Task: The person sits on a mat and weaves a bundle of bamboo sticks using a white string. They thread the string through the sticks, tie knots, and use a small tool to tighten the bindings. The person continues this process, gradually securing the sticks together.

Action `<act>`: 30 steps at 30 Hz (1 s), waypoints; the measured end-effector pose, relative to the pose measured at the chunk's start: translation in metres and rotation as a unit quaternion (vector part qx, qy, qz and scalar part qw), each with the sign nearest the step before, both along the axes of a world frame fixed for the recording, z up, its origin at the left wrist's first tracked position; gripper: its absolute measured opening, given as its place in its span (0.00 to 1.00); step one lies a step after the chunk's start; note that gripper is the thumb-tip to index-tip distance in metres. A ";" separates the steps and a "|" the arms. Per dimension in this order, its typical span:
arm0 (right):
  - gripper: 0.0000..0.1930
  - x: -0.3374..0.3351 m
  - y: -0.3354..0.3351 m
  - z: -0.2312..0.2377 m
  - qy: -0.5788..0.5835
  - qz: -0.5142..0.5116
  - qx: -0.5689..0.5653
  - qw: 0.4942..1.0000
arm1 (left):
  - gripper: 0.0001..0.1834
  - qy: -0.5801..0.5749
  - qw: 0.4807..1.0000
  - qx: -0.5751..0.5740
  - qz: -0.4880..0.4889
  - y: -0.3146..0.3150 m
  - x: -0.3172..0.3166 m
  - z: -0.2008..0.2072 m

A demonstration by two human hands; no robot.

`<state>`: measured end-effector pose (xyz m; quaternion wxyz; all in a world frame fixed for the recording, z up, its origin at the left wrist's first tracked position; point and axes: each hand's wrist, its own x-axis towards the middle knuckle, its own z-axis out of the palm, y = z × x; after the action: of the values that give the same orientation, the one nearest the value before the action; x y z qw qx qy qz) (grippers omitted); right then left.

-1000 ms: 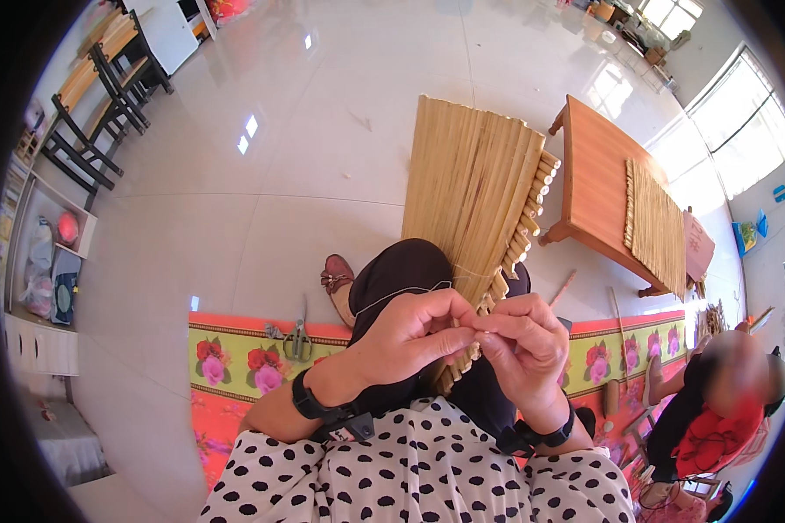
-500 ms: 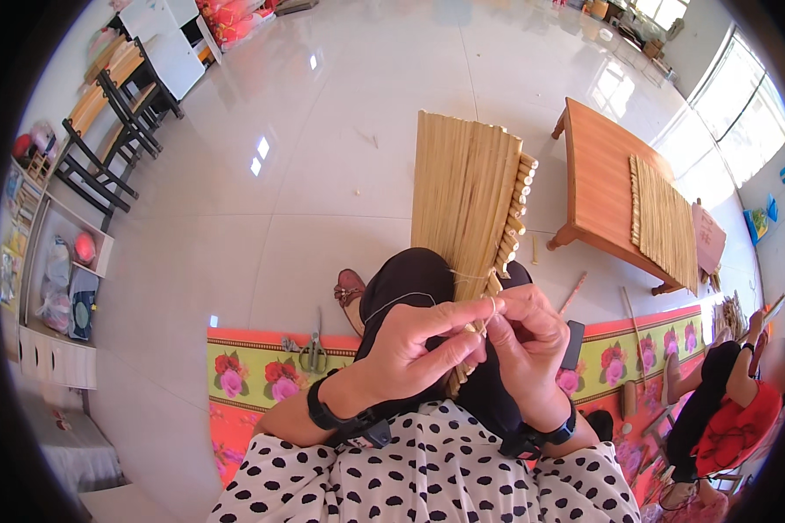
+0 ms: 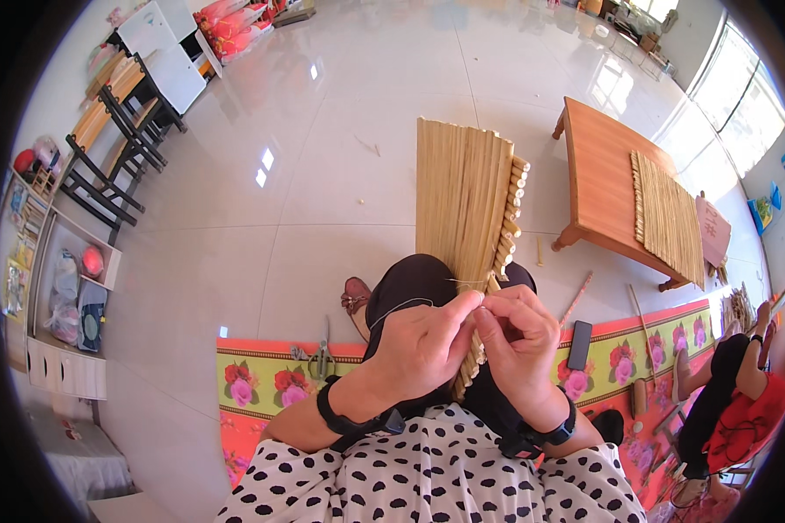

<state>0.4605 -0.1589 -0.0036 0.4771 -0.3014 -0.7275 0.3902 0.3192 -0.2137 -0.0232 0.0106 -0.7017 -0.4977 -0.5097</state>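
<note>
A straw mat (image 3: 462, 192) of stalks laid side by side rests across my knees, with rolled, cut stalk ends along its right edge. A thin cord (image 3: 414, 302) runs over my left thigh toward the mat. Over the mat's near end, my left hand (image 3: 423, 344) is closed, its thumb and finger pinched together. My right hand (image 3: 525, 336) is pinched against it, fingers curled. The pinched stretch of cord is mostly hidden by the fingertips. Below the hands, the mat's narrow near end (image 3: 469, 366) shows between my thighs.
Scissors (image 3: 323, 356) and a phone (image 3: 580, 346) lie on a flowered floor cloth (image 3: 262, 383). At the right, a low wooden table (image 3: 606, 174) bears another straw mat (image 3: 667, 213). A person in red (image 3: 746, 423) sits nearby. Shelves (image 3: 65, 296) and chairs (image 3: 118, 131) line the left.
My fingertips have drawn closer together and slightly up. The pale loop seen between them before is now hidden. The view has shifted a little.
</note>
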 end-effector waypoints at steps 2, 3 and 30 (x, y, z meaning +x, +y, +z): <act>0.01 0.000 0.001 0.000 0.011 0.001 -0.029 1.000 | 0.22 -0.067 0.998 0.012 -0.006 0.001 0.003 -0.011; 0.00 0.002 0.003 -0.001 0.020 0.003 -0.052 0.998 | 0.21 -0.086 0.996 0.023 -0.018 0.001 0.002 -0.012; 0.04 0.012 0.001 -0.003 -0.041 0.159 -0.190 0.968 | 0.08 -0.204 0.963 -0.153 -0.083 -0.008 -0.030 0.022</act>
<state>0.4722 -0.1574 -0.0069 0.3125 -0.2826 -0.6975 0.5796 0.2892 -0.2217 -0.0013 -0.2409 -0.6149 -0.5017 -0.5587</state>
